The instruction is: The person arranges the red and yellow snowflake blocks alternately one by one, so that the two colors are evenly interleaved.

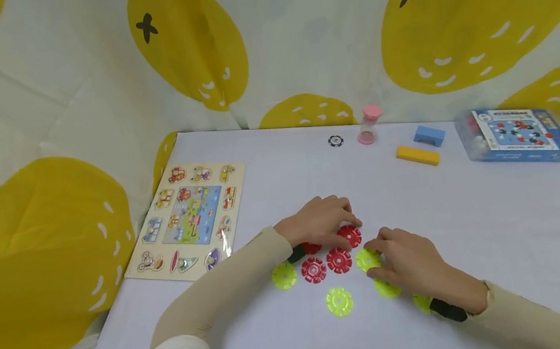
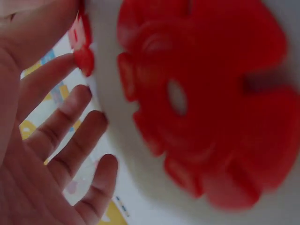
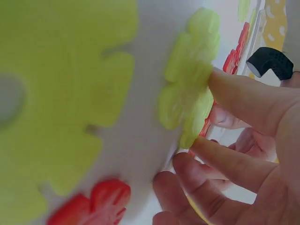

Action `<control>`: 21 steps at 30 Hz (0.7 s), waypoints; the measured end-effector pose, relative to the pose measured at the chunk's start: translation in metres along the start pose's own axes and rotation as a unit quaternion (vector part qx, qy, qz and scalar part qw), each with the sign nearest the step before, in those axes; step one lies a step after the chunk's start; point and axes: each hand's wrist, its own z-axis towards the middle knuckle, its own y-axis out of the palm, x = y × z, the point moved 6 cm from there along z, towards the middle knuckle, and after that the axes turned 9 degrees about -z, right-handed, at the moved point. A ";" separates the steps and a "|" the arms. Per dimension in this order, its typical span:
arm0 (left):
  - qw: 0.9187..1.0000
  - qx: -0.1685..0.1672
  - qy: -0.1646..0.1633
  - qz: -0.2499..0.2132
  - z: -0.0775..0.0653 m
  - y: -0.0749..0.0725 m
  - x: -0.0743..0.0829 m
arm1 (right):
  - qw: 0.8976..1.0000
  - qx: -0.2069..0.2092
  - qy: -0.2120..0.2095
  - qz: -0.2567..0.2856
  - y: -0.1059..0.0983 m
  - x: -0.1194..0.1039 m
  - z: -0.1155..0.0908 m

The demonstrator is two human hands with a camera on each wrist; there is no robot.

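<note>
My left hand (image 1: 320, 223) reaches over the red notched plastic discs, its thumb and index finger at opposite edges of one red disc (image 1: 350, 236). Another red disc (image 2: 201, 103) looms close to the left wrist camera. My right hand (image 1: 409, 258) pinches a yellow-green notched disc (image 3: 190, 79) by its edges between thumb and index finger, low over the table. More red discs (image 1: 313, 269) lie between the hands. Yellow-green discs (image 1: 339, 302) lie nearer the body, one of them partly under the right hand.
A wooden picture puzzle board (image 1: 191, 218) lies at the left. Toward the back are a poker chip (image 1: 336, 141), a pink hourglass (image 1: 369, 123), a blue block (image 1: 429, 136) and a yellow block (image 1: 418, 155). A boxed set (image 1: 517, 134) sits at the back right.
</note>
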 end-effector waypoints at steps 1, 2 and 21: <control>1.000 0.002 -0.002 -0.007 0.001 -0.001 0.000 | 1.000 -0.004 0.001 -0.001 -0.001 0.000 0.001; 1.000 0.004 -0.003 -0.015 0.001 -0.001 0.000 | 1.000 -0.007 0.002 -0.001 -0.001 0.001 0.001; 0.985 0.015 -0.014 -0.174 -0.005 0.001 -0.011 | 0.996 -0.035 -0.028 0.079 0.001 0.003 0.005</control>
